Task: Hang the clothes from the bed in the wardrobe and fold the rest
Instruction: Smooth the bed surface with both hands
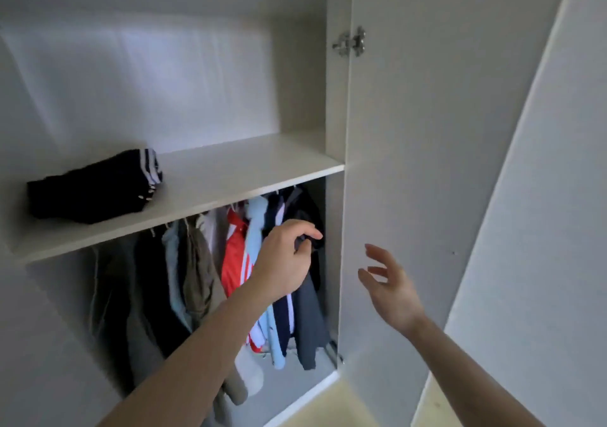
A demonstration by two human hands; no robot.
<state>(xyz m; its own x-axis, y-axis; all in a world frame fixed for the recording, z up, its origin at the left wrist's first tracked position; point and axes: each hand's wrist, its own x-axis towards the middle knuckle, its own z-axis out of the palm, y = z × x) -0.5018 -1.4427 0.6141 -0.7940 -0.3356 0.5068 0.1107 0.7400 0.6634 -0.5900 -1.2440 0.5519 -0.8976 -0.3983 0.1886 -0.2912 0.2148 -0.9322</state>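
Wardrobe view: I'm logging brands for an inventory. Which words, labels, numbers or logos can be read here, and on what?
None can be read.
Folded dark garment on the shelf: white stripes only, no text.
Red garment hanging below: white stripes, no legible print.

Matt wardrobe (410, 130), cloth garments (235, 262)

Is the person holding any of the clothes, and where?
The left hand pinches the dark garment hanging at the right end of the row, near its top. The right hand is open and holds nothing.
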